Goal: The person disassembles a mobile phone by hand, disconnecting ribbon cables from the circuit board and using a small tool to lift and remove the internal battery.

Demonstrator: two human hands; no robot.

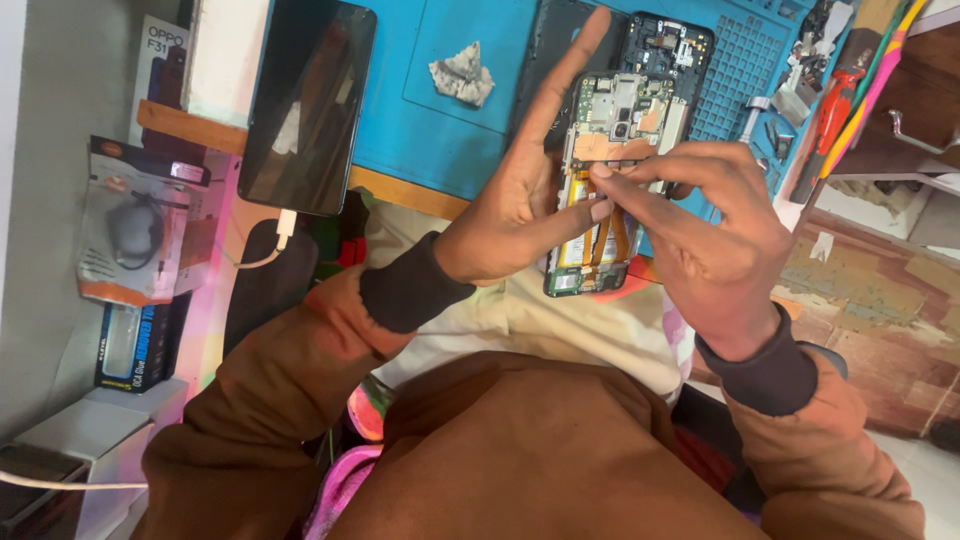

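My left hand [520, 190] holds an opened smartphone [612, 120] with its back cover off, showing the circuit board, camera and battery with orange flex cables. The index finger points up along the phone's left side and the thumb presses on its middle. My right hand [700, 215] pinches with fingertips at the phone's middle, near the copper-coloured patch, touching my left thumb. Whether something small sits between the fingertips is unclear. Both arms wear brown sleeves with dark cuffs.
A blue work mat [430, 110] covers the bench. On it lie a second opened phone frame [668, 45], a crumpled grey scrap [463, 73] and a dark-screened phone [308, 100] with a white cable. Tools with red handles [828, 110] lie right. Boxed packages [135, 225] stand left.
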